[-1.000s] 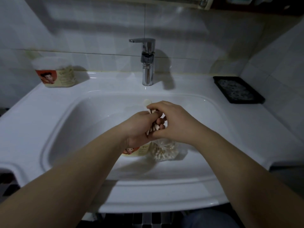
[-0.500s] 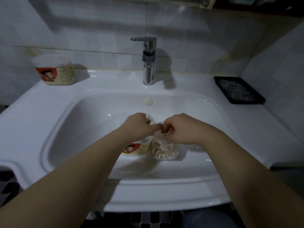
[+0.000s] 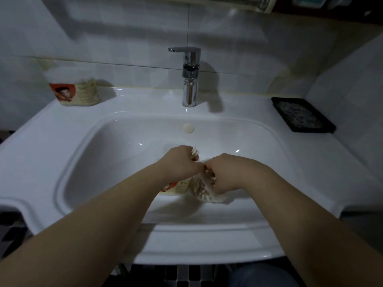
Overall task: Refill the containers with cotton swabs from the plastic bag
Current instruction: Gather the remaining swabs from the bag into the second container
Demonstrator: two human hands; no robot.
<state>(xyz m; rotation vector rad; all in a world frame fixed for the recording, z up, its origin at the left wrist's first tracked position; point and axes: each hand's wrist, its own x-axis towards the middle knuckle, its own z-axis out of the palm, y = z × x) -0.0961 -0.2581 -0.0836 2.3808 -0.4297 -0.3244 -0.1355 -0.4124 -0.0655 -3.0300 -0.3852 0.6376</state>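
L hand point(image 3: 180, 162): swabs point(image 3: 194, 153), tips up; R hand point(image 3: 227, 175): bag point(image 3: 207, 194).

Left hand point(image 3: 182, 164), right hand point(image 3: 226, 172) bare; forearms uncovered up to frame edge. Dark blue trouser leg point(image 3: 263, 275) at bottom, denim-like.

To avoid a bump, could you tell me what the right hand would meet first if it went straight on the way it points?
Most likely the left hand, which holds cotton swabs just beside it. The right hand, gripping the plastic bag, points leftward at it; depth is unclear.
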